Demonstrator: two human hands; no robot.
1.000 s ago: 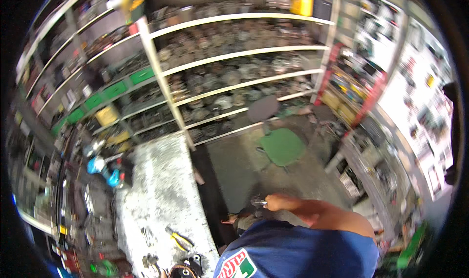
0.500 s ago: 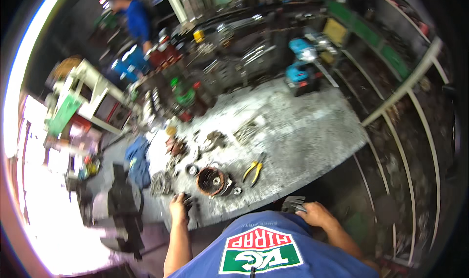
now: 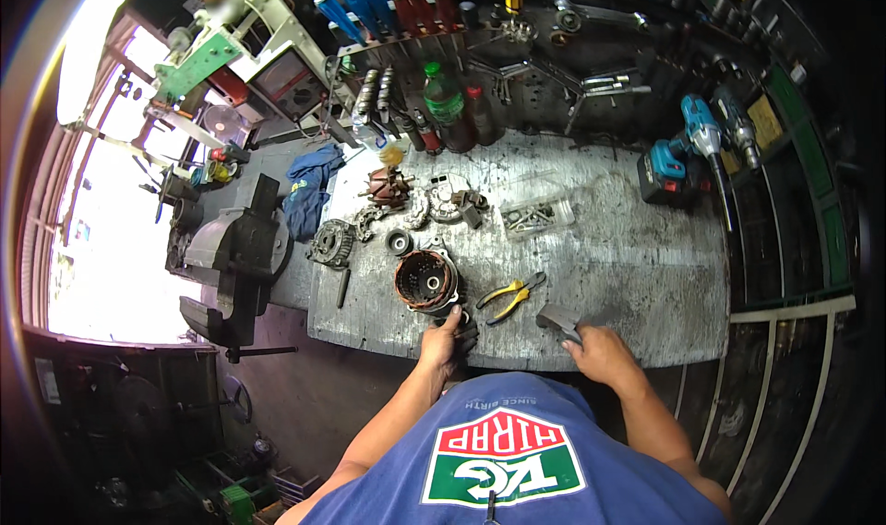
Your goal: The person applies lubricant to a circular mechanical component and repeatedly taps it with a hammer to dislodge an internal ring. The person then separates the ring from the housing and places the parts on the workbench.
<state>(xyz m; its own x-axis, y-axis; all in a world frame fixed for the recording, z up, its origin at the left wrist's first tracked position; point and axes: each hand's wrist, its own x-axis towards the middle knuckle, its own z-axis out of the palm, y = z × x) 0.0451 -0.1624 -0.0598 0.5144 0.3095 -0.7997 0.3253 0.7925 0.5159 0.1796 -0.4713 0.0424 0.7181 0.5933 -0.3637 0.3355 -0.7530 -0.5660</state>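
Observation:
My left hand [image 3: 439, 343] is at the table's front edge, thumb up against the near side of a round alternator stator [image 3: 426, 281] with copper windings. Its fingers curl around something dark that I cannot make out. My right hand [image 3: 604, 352] grips a dark grey tool [image 3: 559, 321] with a broad head, held over the front edge; its exact kind is unclear. Between the hands lie pliers [image 3: 509, 296] with yellow and black handles. Left of the stator are a bearing-like ring [image 3: 399, 242], a slotted metal end housing [image 3: 331, 243] and a dark rod [image 3: 343, 288].
Behind lie a copper-coloured rotor [image 3: 389, 187], metal housing parts [image 3: 449, 200] and a clear tray [image 3: 538, 217] of screws. Bottles [image 3: 444, 105] stand at the back, a cordless impact wrench [image 3: 673, 161] at the right. A bench vise [image 3: 242, 239] and a blue cloth [image 3: 312, 190] are left.
My view has turned left and steadied. My left hand has moved from left of the stator to its near side. My right hand has raised the grey tool to the table's edge.

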